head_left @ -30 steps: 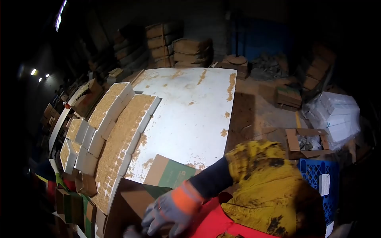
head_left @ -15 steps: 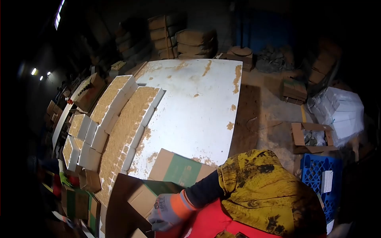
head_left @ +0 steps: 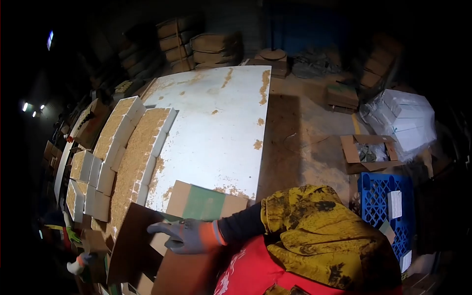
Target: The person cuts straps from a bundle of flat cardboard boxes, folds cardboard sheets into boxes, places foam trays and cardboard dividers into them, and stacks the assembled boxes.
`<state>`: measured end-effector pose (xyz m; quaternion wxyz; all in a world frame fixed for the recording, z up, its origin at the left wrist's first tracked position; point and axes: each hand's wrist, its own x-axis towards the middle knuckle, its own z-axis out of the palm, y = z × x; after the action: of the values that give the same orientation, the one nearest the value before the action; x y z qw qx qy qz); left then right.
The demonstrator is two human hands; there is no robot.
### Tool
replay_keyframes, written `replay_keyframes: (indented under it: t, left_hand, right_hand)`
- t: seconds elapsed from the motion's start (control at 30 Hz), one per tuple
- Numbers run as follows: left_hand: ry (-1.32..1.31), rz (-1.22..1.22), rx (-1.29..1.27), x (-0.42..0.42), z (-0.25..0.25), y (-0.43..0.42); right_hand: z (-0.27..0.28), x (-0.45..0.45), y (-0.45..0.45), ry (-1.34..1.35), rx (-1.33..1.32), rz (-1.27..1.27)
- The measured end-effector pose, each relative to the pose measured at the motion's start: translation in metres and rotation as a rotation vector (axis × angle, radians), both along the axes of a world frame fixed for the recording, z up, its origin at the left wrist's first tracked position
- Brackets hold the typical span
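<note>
Right hand (head_left: 184, 237), grey glove with orange cuff: forefinger outstretched to the standing flap (head_left: 129, 243) of a cardboard box, other fingers bent; whether they grip cardboard I cannot tell from my feed. Left hand: none I can identify. Box: standing flap to the left of the right hand, brown panel (head_left: 183, 273) directly below it. Changed in the last half second: the hand has gone from low over the box to the standing flap, and the brown panel now shows beneath; I take this to mean the flaps are being handled, box unclosed. Just beyond the hand: green-banded cardboard (head_left: 204, 202) over the near end of a white table (head_left: 216, 132); whether joined to the box, I cannot tell. Farther, up and left: rows of white trays (head_left: 158, 142) with brown crumbly fill. Well left: a co-worker's green-gloved hand (head_left: 73, 234). Right of the hand, well apart: blue pallet (head_left: 371, 196); beyond it, a plastic-wrapped bundle (head_left: 407, 120).
</note>
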<state>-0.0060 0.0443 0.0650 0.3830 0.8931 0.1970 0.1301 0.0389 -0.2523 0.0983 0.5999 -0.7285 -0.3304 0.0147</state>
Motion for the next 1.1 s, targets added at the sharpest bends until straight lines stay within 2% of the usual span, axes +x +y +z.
replay_keyframes:
  t: [0.03, 0.1, 0.13, 0.23, 0.3, 0.33, 0.37, 0.43, 0.5, 0.53, 0.57, 0.63, 0.67, 0.7, 0.73, 0.77, 0.8, 0.83, 0.87, 0.9, 0.93, 0.97, 1.0, 1.03, 1.1]
  left_hand:
    - [-0.001, 0.003, 0.009, -0.003, 0.000, 0.000]
    - [-0.011, 0.011, 0.020, -0.005, 0.001, 0.003]
    - [-0.021, 0.015, 0.030, -0.006, 0.003, 0.003]
    - [-0.035, 0.039, 0.061, -0.013, 0.005, 0.009]
    - [-0.053, 0.063, 0.091, -0.018, 0.008, 0.013]
    - [-0.068, 0.079, 0.105, -0.021, 0.010, 0.017]
    - [-0.085, 0.096, 0.131, -0.025, 0.011, 0.020]
    - [-0.152, 0.112, 0.227, -0.031, 0.013, 0.027]
    - [-0.409, 0.048, 0.514, -0.026, 0.015, 0.031]
    - [-0.459, 0.065, 0.528, -0.026, 0.016, 0.029]
    - [-0.495, 0.100, 0.558, -0.028, 0.021, 0.029]
    - [-0.213, -0.007, 0.488, -0.024, -0.001, 0.054]
    - [0.031, 0.045, 0.326, -0.016, 0.024, 0.038]
    - [0.099, 0.001, 0.255, -0.011, 0.039, 0.038]
    - [-0.008, 0.029, 0.395, -0.002, 0.027, 0.053]
    - [0.114, 0.116, 0.334, 0.005, 0.033, 0.063]
    - [0.223, 0.101, 0.391, 0.005, 0.040, 0.069]
    - [0.207, 0.100, 0.387, 0.001, 0.030, 0.078]
    - [0.204, 0.107, 0.397, -0.009, 0.034, 0.071]
    - [0.199, 0.103, 0.415, -0.016, 0.043, 0.053]
    - [0.120, 0.099, 0.465, -0.024, 0.057, 0.041]
    - [0.035, 0.083, 0.515, -0.036, 0.075, 0.030]
    - [-0.477, -0.023, 0.472, -0.051, 0.102, 0.021]
    - [-0.607, -0.105, 0.589, -0.053, 0.120, 0.025]
    - [-0.938, -0.042, 0.333, -0.046, 0.121, 0.035]
  right_hand:
    - [-0.005, 0.000, 0.003, -0.077, -0.020, -0.028]
    - [-0.039, 0.014, 0.030, -0.459, -0.194, -0.073]
    - [-0.034, 0.021, 0.039, -0.581, -0.276, 0.057]
    - [-0.013, 0.046, 0.080, -0.731, -0.225, -0.347]
    - [-0.012, 0.099, 0.122, -0.838, -0.299, -0.459]
    - [0.028, 0.091, 0.091, -0.752, -0.239, -0.301]
    - [0.030, 0.100, 0.092, -0.790, -0.224, -0.353]
    - [0.026, 0.103, 0.085, -0.779, -0.612, -0.273]
    - [0.020, 0.077, 0.064, -0.760, -0.340, -0.138]
    - [0.007, 0.058, 0.058, -0.744, -0.347, -0.119]
    - [0.017, 0.043, 0.039, -0.494, -0.629, 0.237]
    - [0.011, 0.033, 0.028, -0.602, -0.448, 0.145]
    - [0.010, 0.031, 0.027, -0.592, -0.340, 0.101]
    - [0.026, 0.034, 0.023, -0.383, -0.374, 0.165]
    - [0.000, 0.044, 0.024, 0.050, -0.062, 0.198]
    - [-0.011, 0.059, 0.026, 0.363, 0.252, 0.125]
    - [-0.012, 0.072, 0.029, 0.075, 0.219, -0.122]
    - [-0.029, 0.074, 0.032, 0.367, 0.397, -0.200]
    - [-0.091, 0.100, 0.015, -0.060, -0.032, -0.238]
    - [-0.095, 0.094, 0.015, 0.388, 0.023, -0.152]
    - [-0.098, 0.088, 0.016, 0.831, 0.080, -0.157]
    - [-0.096, 0.090, 0.018, 0.868, 0.235, -0.085]
    - [-0.094, 0.092, 0.021, 0.911, 0.388, -0.008]
    - [-0.076, 0.103, 0.023, 0.888, 0.430, 0.049]
    - [-0.029, 0.131, 0.027, 0.850, 0.504, 0.162]
